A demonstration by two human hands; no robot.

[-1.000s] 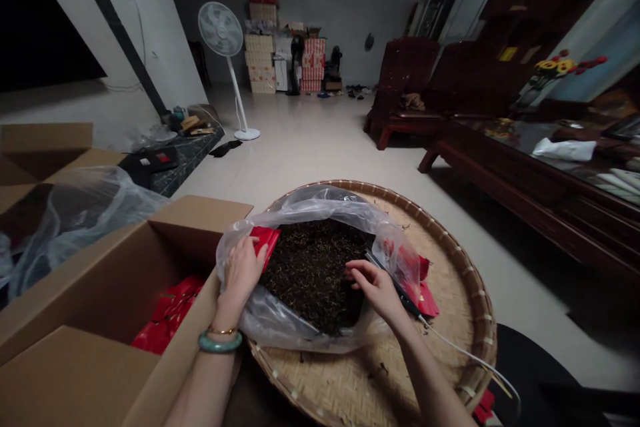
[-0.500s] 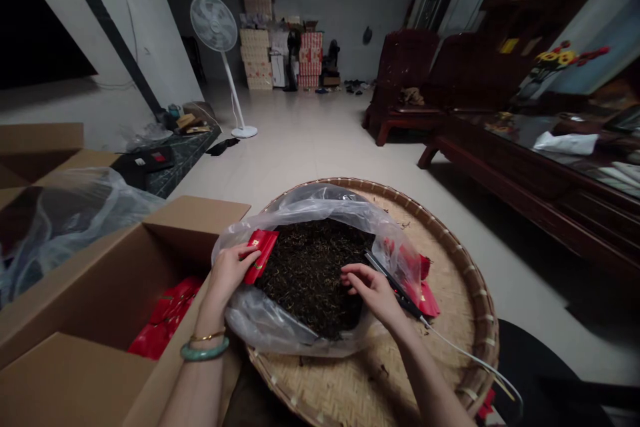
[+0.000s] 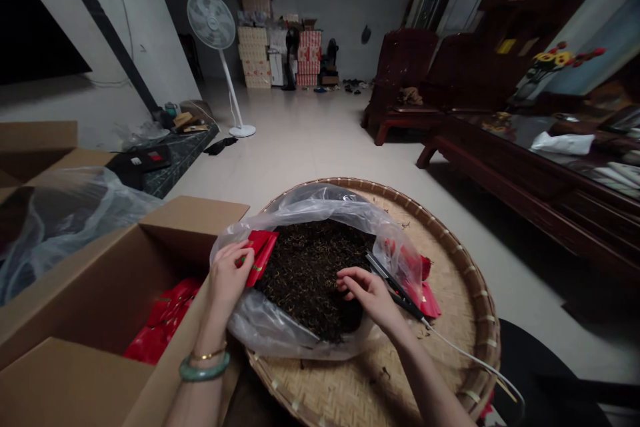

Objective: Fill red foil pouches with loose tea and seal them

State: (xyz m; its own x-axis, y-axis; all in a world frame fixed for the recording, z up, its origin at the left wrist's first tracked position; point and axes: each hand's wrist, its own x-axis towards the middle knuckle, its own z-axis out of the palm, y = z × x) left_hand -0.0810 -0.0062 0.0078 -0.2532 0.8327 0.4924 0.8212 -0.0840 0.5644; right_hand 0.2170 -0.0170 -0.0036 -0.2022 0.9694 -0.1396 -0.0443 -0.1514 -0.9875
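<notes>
A clear plastic bag lies spread open, full of dark, twisted dried tea leaves. At its left rim my left hand is closed, thumb and forefinger pinched at the near edge of red foil packets. Over the right side of the leaves hovers my right hand, its fingers curled in toward the thumb; whatever they hold, if anything, is hidden. Just beyond that hand a black, corded hand sealer rests against the bag. More red packets lie to its right, partly behind the plastic.
The bag sits on a round woven bamboo tray. To the left stands an open cardboard box with red packets inside. A white cord crosses the tray's right edge. A dark wooden table and a standing fan are farther off.
My left hand has slid slightly left and its fingers have drawn back into a pinch at the packets' edge. My right hand has shifted a little left over the leaves.
</notes>
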